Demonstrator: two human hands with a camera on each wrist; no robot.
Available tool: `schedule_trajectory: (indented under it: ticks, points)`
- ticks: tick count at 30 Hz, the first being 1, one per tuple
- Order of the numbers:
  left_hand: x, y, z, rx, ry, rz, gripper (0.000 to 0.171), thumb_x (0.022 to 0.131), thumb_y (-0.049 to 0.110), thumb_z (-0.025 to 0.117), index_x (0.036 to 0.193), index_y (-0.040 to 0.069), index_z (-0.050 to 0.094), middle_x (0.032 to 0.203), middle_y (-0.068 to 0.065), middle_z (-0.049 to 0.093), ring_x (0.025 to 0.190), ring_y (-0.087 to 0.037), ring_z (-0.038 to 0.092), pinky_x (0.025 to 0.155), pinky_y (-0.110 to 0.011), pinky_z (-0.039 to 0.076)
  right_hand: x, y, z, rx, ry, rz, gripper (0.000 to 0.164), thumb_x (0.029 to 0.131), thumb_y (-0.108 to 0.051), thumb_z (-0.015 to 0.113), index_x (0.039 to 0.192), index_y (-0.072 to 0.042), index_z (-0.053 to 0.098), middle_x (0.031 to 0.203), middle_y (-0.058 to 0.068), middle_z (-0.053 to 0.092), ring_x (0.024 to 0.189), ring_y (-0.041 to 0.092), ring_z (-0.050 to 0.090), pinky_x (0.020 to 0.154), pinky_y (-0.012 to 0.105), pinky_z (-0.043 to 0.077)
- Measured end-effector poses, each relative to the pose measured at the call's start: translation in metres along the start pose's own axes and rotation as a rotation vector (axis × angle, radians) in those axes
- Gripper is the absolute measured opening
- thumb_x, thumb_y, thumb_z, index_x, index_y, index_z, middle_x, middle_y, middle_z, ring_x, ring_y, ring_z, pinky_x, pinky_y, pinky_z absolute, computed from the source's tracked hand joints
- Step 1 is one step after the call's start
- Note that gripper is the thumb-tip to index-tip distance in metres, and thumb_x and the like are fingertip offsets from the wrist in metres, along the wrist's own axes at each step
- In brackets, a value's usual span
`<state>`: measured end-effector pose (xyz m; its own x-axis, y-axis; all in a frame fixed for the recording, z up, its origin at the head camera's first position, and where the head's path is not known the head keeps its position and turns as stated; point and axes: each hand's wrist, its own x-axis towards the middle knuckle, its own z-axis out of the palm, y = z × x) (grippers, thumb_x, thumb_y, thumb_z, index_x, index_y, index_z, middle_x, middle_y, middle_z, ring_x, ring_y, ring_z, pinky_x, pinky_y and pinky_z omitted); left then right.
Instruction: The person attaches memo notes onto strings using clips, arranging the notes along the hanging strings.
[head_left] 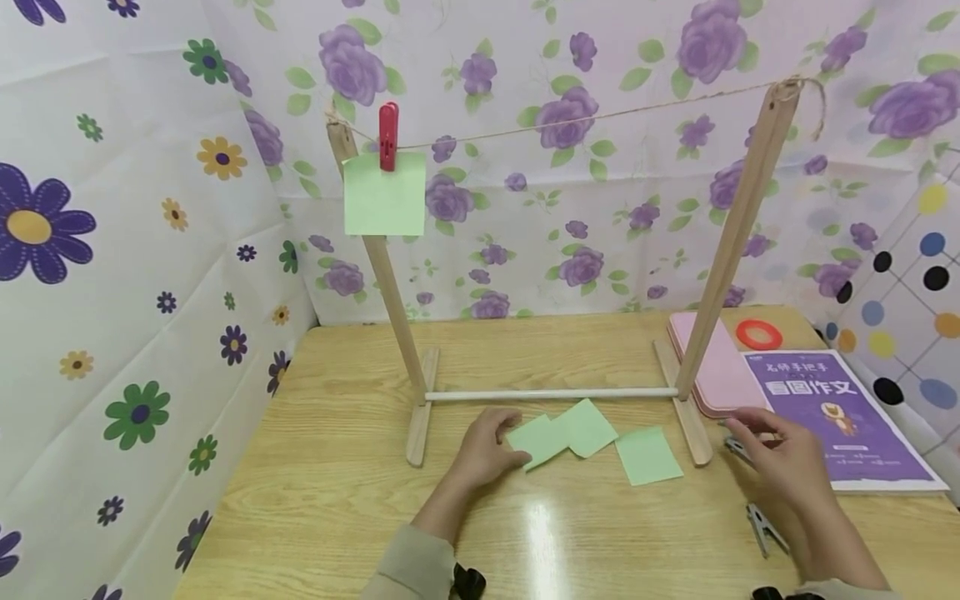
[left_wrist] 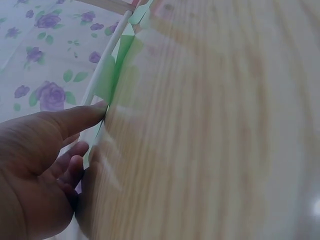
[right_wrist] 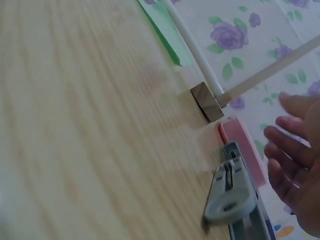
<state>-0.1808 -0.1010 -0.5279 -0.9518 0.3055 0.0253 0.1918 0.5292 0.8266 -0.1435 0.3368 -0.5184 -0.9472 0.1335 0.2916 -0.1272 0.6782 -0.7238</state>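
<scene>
My left hand (head_left: 487,450) rests at the left end of a row of green paper notes. Its thumb and index finger are spread apart around the left edge of the nearest note (head_left: 538,442), and the thumb tip is right at the paper in the left wrist view. A second note (head_left: 588,429) overlaps it, and a third note (head_left: 649,457) lies to the right. My right hand (head_left: 783,462) hovers with loosely bent fingers over a grey clothespin (head_left: 737,451), which it partly hides. Another grey clothespin (head_left: 765,529) lies closer to me.
Behind the notes stands a wooden frame (head_left: 738,225) with a white crossbar (head_left: 551,394) and a string (head_left: 600,114). A red clothespin (head_left: 387,137) clips a green note (head_left: 385,200) there. A pink case (head_left: 716,367), purple book (head_left: 840,408) and orange ring (head_left: 759,323) lie at right.
</scene>
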Motion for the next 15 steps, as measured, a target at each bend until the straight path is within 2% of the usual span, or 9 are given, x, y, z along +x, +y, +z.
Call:
schedule_trajectory:
  ticks: [3, 5, 8, 10, 12, 15]
  points:
    - [0.000, -0.002, -0.003, -0.020, -0.031, 0.003, 0.066, 0.080, 0.012, 0.088, 0.138, 0.003, 0.058, 0.118, -0.003, 0.063, 0.104, -0.018, 0.055, 0.093, -0.036, 0.053, 0.000, 0.007, -0.003, -0.087, -0.016, 0.019, 0.034, 0.094, -0.033, 0.075, 0.115, -0.007, 0.074, 0.083, 0.002, 0.066, 0.067, 0.001, 0.053, 0.050, 0.019, 0.045]
    - [-0.001, -0.002, -0.005, -0.022, -0.050, -0.005, 0.064, 0.079, 0.010, 0.088, 0.136, 0.001, 0.060, 0.109, -0.002, 0.062, 0.096, -0.016, 0.054, 0.086, -0.031, 0.052, 0.000, 0.012, -0.006, -0.124, -0.050, 0.032, 0.039, 0.093, -0.036, 0.076, 0.117, -0.006, 0.073, 0.086, 0.009, 0.068, 0.066, 0.003, 0.052, 0.048, 0.021, 0.044]
    - [-0.001, -0.001, -0.007, -0.019, -0.085, -0.028, 0.056, 0.080, 0.008, 0.088, 0.129, 0.000, 0.064, 0.098, -0.003, 0.059, 0.081, -0.013, 0.048, 0.071, -0.025, 0.046, -0.001, 0.020, -0.012, -0.151, -0.123, 0.035, 0.048, 0.088, -0.038, 0.081, 0.120, -0.003, 0.071, 0.094, 0.016, 0.071, 0.071, 0.005, 0.056, 0.053, 0.020, 0.046]
    - [-0.001, 0.000, -0.008, -0.019, -0.107, -0.042, 0.049, 0.080, 0.008, 0.087, 0.124, 0.000, 0.067, 0.092, -0.005, 0.056, 0.075, -0.013, 0.045, 0.065, -0.023, 0.043, -0.003, 0.024, -0.018, -0.172, -0.176, 0.032, 0.054, 0.085, -0.039, 0.084, 0.121, -0.001, 0.070, 0.106, 0.018, 0.073, 0.082, 0.010, 0.062, 0.063, 0.022, 0.051]
    - [-0.001, 0.002, -0.009, -0.015, -0.125, -0.055, 0.042, 0.080, 0.008, 0.087, 0.118, 0.002, 0.070, 0.089, -0.006, 0.054, 0.075, -0.013, 0.045, 0.064, -0.023, 0.044, -0.003, 0.027, -0.023, -0.196, -0.229, 0.029, 0.061, 0.081, -0.040, 0.087, 0.122, 0.000, 0.069, 0.108, 0.019, 0.073, 0.088, 0.017, 0.063, 0.069, 0.025, 0.051]
    - [0.000, 0.004, -0.010, 0.013, -0.134, -0.062, 0.038, 0.080, 0.011, 0.088, 0.114, 0.006, 0.072, 0.095, -0.004, 0.057, 0.083, -0.015, 0.049, 0.070, -0.026, 0.048, -0.004, 0.029, -0.031, -0.225, -0.310, 0.033, 0.065, 0.077, -0.043, 0.088, 0.121, 0.001, 0.069, 0.108, 0.018, 0.073, 0.090, 0.023, 0.063, 0.071, 0.030, 0.053]
